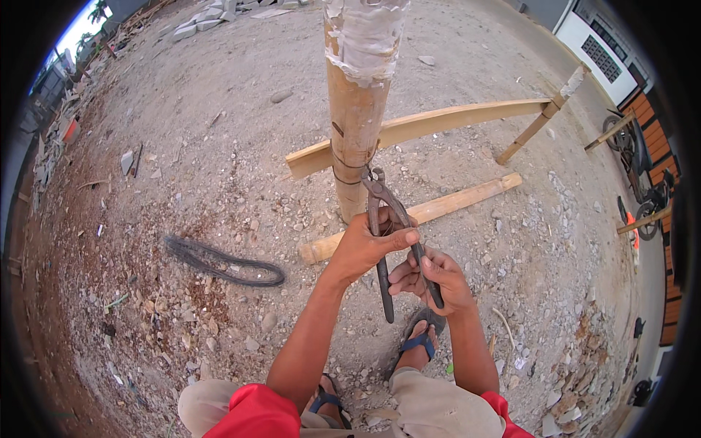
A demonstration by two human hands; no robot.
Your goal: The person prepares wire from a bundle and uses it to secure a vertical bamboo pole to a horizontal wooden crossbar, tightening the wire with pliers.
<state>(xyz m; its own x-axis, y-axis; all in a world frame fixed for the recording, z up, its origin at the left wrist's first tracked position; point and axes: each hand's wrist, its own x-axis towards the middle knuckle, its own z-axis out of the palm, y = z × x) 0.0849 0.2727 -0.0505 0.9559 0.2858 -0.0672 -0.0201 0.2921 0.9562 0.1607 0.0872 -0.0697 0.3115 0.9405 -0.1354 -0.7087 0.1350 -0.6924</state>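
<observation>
My left hand (364, 250) is closed round the handles of dark metal pincers (375, 187), with its thumb lying across them. Lower down, my right hand (448, 282) grips the right handle between thumb and fingers. The handles stand apart in a V. The pincers' jaws meet the wire tie (350, 165) on an upright bamboo post (355, 120); whether they bite on the wire I cannot tell. A wooden rail (453, 120) runs behind the post, against it, and its far end reaches a thinner bamboo stake (537, 130). Flaking white material covers the top of the post.
A loop of dark wire (248, 280) lies on the gravel to the left. Beyond my hands, a bamboo length (460, 201) rests on the ground beside the post's foot. My sandalled feet (420, 340) are close below. Broken blocks (208, 16) lie far back; a motorcycle (639, 157) stands right.
</observation>
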